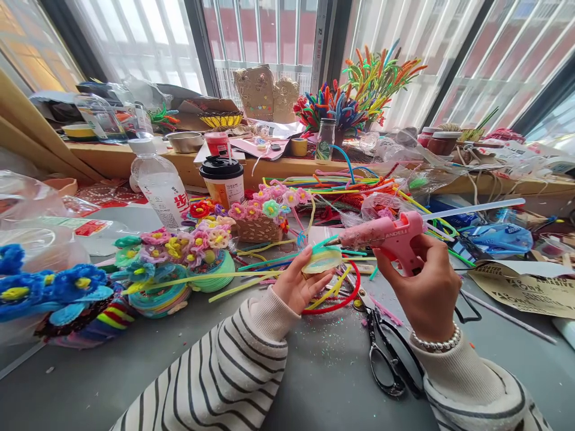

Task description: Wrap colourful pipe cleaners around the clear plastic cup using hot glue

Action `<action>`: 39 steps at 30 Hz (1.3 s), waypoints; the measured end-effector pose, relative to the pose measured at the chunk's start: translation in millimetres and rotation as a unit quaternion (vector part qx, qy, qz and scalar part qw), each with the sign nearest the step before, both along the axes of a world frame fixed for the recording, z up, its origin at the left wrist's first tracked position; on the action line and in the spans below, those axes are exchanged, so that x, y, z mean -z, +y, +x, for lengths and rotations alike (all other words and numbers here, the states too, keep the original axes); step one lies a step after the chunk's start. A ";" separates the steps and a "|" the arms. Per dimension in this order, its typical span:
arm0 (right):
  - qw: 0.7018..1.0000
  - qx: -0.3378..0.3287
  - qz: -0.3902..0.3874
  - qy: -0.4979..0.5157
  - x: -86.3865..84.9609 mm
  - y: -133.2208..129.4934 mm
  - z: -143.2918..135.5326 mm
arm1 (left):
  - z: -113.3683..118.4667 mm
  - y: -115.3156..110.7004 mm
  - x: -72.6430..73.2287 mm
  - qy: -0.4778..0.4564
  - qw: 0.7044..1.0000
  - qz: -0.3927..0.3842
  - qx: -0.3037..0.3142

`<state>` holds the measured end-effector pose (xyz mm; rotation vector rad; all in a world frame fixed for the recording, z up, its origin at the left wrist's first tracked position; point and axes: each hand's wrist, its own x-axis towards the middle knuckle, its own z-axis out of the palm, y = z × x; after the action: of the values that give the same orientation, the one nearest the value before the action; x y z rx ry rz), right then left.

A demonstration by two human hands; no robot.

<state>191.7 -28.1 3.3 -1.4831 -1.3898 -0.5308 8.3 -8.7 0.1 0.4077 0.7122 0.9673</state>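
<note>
Fingers of my left hand are half curled, thumb on top and the others underneath, gripping a small pale-yellow round piece at the middle of the scene, just above the table. Along its upper edge runs a turquoise pipe cleaner. Over on the right, my right hand is wrapped round the handle of a pink ANDELI glue gun, nozzle pointing left, right up at that edge; whether it touches, I can't tell. Out of its back pokes a translucent glue stick. Just beyond the piece, a red pipe cleaner loops round. Near right, black-handled scissors lie by scattered glitter. Left, flower-topped pots crowd together; farther back stand a black-lidded paper cup and a plastic bottle.
</note>
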 end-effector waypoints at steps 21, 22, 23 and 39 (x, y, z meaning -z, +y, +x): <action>1.000 0.027 0.012 -0.001 0.5 -5.8 0.7 | -0.8 -0.6 -0.9 -0.005 1.000 -0.007 -0.005; 1.000 0.028 0.010 0.000 0.5 -6.2 0.7 | -1.0 -0.5 -0.5 -0.005 1.000 -0.003 -0.003; 1.000 0.029 0.008 0.001 0.5 -6.6 0.8 | -1.2 -0.5 0.0 -0.006 1.000 0.001 -0.002; 0.999 0.032 0.007 0.012 1.7 -6.7 4.6 | -2.3 -0.2 -0.5 -0.007 1.000 0.009 -0.002</action>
<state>196.3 -34.8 1.6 -1.5212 -1.3212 -0.5609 6.0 -8.9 0.6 0.4143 0.6927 0.9808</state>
